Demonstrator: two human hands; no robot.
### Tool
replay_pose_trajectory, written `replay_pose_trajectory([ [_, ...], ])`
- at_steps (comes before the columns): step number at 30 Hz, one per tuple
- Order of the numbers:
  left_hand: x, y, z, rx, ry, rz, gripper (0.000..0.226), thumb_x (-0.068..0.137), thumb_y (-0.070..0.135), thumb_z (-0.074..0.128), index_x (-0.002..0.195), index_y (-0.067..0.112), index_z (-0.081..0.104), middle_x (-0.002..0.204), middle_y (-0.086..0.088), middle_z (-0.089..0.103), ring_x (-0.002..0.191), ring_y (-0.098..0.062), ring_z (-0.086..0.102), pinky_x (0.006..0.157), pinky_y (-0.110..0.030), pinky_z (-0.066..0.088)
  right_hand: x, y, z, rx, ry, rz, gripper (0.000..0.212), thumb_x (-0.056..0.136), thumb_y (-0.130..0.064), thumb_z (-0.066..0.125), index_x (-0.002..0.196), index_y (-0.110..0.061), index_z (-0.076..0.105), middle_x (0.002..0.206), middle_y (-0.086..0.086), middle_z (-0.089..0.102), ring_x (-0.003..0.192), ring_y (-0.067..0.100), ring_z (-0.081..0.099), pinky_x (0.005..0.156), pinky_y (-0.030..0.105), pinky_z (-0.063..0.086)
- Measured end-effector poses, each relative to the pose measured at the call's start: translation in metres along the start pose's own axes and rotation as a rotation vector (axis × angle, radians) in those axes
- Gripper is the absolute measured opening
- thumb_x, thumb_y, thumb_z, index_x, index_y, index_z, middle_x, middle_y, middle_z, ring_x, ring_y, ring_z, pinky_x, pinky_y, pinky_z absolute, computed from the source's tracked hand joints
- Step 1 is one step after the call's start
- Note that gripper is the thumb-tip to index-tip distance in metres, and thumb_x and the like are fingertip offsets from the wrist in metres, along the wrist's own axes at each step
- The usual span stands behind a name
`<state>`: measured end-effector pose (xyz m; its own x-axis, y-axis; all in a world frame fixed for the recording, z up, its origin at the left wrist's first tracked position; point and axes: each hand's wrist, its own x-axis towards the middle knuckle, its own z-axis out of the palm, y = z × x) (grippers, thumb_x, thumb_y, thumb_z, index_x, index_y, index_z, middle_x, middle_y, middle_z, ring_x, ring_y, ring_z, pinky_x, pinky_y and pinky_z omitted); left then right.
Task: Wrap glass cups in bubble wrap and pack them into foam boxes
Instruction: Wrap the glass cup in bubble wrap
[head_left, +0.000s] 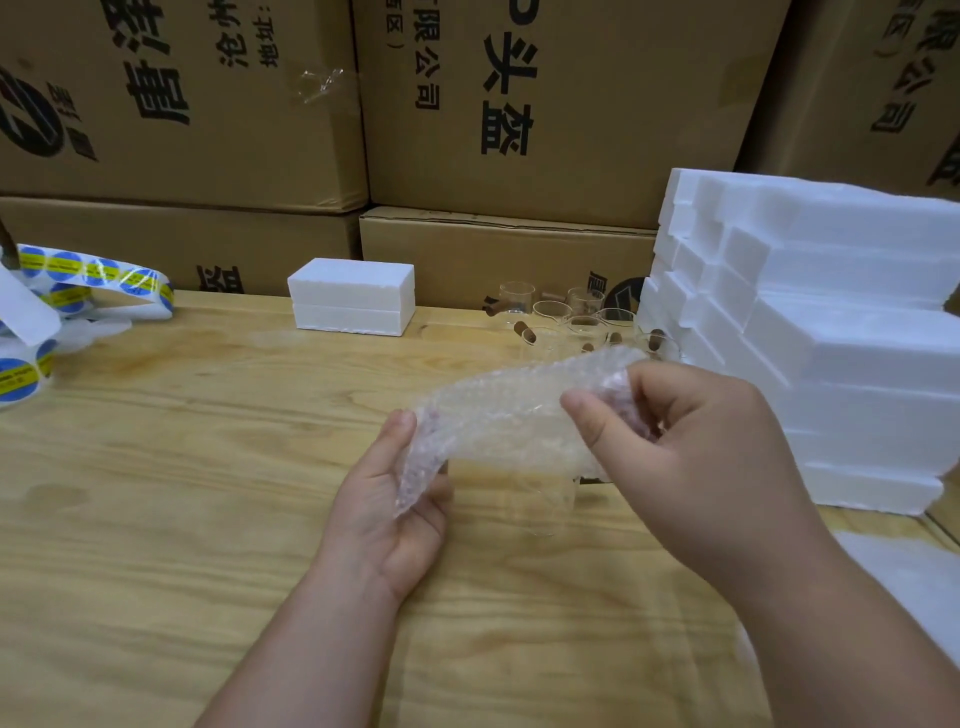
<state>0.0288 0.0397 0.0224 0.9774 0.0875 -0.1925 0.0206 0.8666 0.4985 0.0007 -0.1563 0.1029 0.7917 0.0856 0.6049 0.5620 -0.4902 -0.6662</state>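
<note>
A light plywood tabletop fills the near scene; stacked brown cardboard cartons with black Chinese print wall off the far side.

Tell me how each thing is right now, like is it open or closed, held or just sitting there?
bubble wrap: held up, spread between both hands.
left hand: grips the wrap's left edge.
right hand: pinches the wrap's right edge.
glass cup: lies on the table under the wrap, unwrapped.
other glass cups: upright, unwrapped.
single foam box: closed.
foam box stack: closed, piled.
sticker roll: partly unrolled.
</note>
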Motion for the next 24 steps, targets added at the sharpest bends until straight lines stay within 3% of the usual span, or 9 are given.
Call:
replay_pose_trajectory([
  [5, 0.002, 0.002, 0.000, -0.010, 0.094, 0.095, 0.046, 0.091, 0.009, 0.064, 0.131, 0.028, 0.052, 0.122, -0.001, 0.069, 0.065, -0.010, 0.067, 0.042, -0.017, 0.045, -0.002, -0.007, 0.001, 0.114, -0.041, 0.034, 0.040, 0.076, -0.038, 0.083, 0.068, -0.021, 0.048, 0.060, -0.003, 0.053, 0.055, 0.013, 0.056, 0.052, 0.017, 0.041],
  [7, 0.003, 0.003, -0.002, -0.031, 0.144, 0.124, 0.034, 0.097, 0.005, 0.060, 0.121, 0.028, 0.053, 0.115, -0.001, 0.071, 0.057, -0.010, 0.067, 0.036, -0.015, 0.041, -0.001, -0.010, 0.000, 0.318, -0.065, 0.075, 0.038, 0.075, -0.029, 0.081, 0.064, -0.019, 0.046, 0.064, 0.007, 0.061, 0.068, 0.014, 0.071, 0.060, 0.023, 0.055],
  [10, 0.003, 0.005, -0.002, -0.080, 0.177, 0.168, 0.029, 0.097, 0.005, 0.061, 0.115, 0.027, 0.056, 0.103, -0.002, 0.074, 0.055, -0.011, 0.068, 0.037, -0.016, 0.042, 0.003, -0.009, -0.001, 0.529, -0.094, 0.137, 0.038, 0.081, -0.012, 0.074, 0.061, -0.025, 0.044, 0.073, 0.012, 0.071, 0.079, 0.016, 0.076, 0.060, 0.022, 0.054],
  [14, 0.006, 0.004, -0.005, 0.088, 0.256, 0.351, 0.029, 0.099, 0.016, 0.064, 0.122, 0.031, 0.058, 0.111, -0.001, 0.073, 0.078, -0.007, 0.073, 0.060, -0.024, 0.056, -0.001, 0.001, 0.003, 0.264, -0.113, 0.096, 0.039, 0.090, 0.004, 0.058, 0.071, -0.027, 0.045, 0.100, -0.018, 0.076, 0.047, 0.009, 0.043, 0.046, 0.023, 0.039],
  [16, 0.005, 0.004, -0.009, 0.384, 0.320, 0.608, 0.022, 0.095, 0.025, 0.070, 0.113, 0.035, 0.063, 0.109, 0.005, 0.069, 0.085, -0.003, 0.067, 0.070, -0.021, 0.051, -0.003, 0.004, 0.007, 0.112, -0.117, 0.007, 0.042, 0.088, 0.006, 0.054, 0.073, -0.032, 0.046, 0.104, -0.023, 0.074, 0.048, 0.001, 0.047, 0.051, 0.014, 0.037],
  [17, 0.003, 0.004, -0.009, 0.527, 0.316, 0.753, 0.017, 0.091, 0.033, 0.072, 0.106, 0.036, 0.066, 0.104, 0.009, 0.069, 0.088, -0.003, 0.064, 0.074, -0.019, 0.049, -0.005, 0.004, 0.011, 0.022, -0.141, -0.033, 0.043, 0.086, 0.006, 0.054, 0.074, -0.034, 0.046, 0.104, -0.023, 0.073, 0.062, -0.003, 0.056, 0.059, 0.010, 0.037],
  [20, -0.008, 0.001, -0.006, 0.762, 0.085, 0.941, 0.017, 0.080, 0.054, 0.070, 0.090, 0.040, 0.072, 0.088, 0.013, 0.070, 0.087, -0.009, 0.063, 0.080, -0.022, 0.048, -0.010, 0.003, 0.024, -0.207, -0.228, -0.145, 0.030, 0.080, -0.008, 0.056, 0.081, -0.037, 0.047, 0.102, -0.031, 0.064, 0.108, -0.007, 0.050, 0.090, 0.009, 0.028],
  [22, -0.014, -0.005, -0.002, 0.870, -0.113, 0.907, 0.033, 0.077, 0.070, 0.071, 0.097, 0.044, 0.072, 0.092, 0.011, 0.071, 0.091, -0.015, 0.063, 0.084, -0.036, 0.047, -0.015, 0.002, 0.031, -0.206, -0.303, -0.158, 0.024, 0.082, -0.018, 0.056, 0.087, -0.039, 0.047, 0.102, -0.031, 0.061, 0.110, -0.010, 0.042, 0.092, 0.011, 0.027],
  [24, -0.016, -0.010, 0.000, 0.942, -0.204, 0.857, 0.047, 0.070, 0.081, 0.070, 0.105, 0.049, 0.068, 0.099, 0.013, 0.070, 0.096, -0.013, 0.064, 0.085, -0.036, 0.047, -0.018, -0.001, 0.032, -0.085, -0.366, -0.116, 0.024, 0.085, -0.021, 0.057, 0.090, -0.041, 0.045, 0.097, -0.023, 0.062, 0.092, -0.003, 0.050, 0.078, 0.013, 0.037],
])
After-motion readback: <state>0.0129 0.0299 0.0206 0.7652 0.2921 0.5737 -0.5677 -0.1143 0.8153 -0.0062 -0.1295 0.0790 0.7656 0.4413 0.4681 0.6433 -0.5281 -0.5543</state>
